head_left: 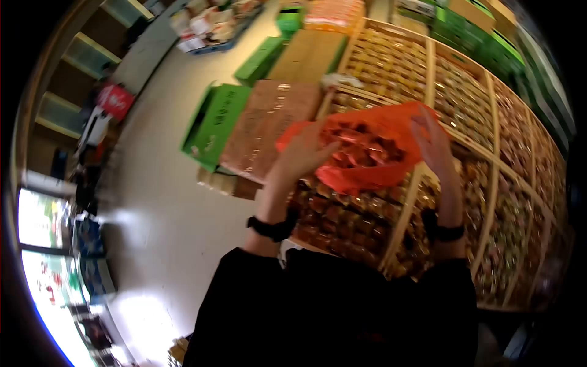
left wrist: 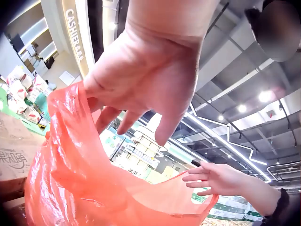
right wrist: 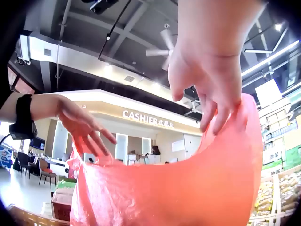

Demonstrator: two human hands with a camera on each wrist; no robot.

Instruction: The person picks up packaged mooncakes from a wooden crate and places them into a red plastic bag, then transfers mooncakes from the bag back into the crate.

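Note:
A thin red plastic bag (head_left: 342, 178) is spread wide at the mouth above wooden display compartments, with several small wrapped pieces (head_left: 367, 150) lying inside. My left hand (head_left: 302, 150) is at the bag's left rim. In the left wrist view its thumb stands away from the fingers, and the bag's edge (left wrist: 70, 122) lies against the fingers. At the opposite rim is my right hand (head_left: 435, 144), its fingers extended; the left wrist view shows them by the handle loop. From the right wrist, the bag wall (right wrist: 164, 193) hangs stretched between both hands.
Wooden-framed compartments (head_left: 431, 79) of wrapped snacks spread ahead and to the right. Brown cartons (head_left: 269, 122) and a green box (head_left: 217, 125) stand on the left, beside a pale floor (head_left: 153, 171). A cashier counter sign (right wrist: 148, 118) shows in the background.

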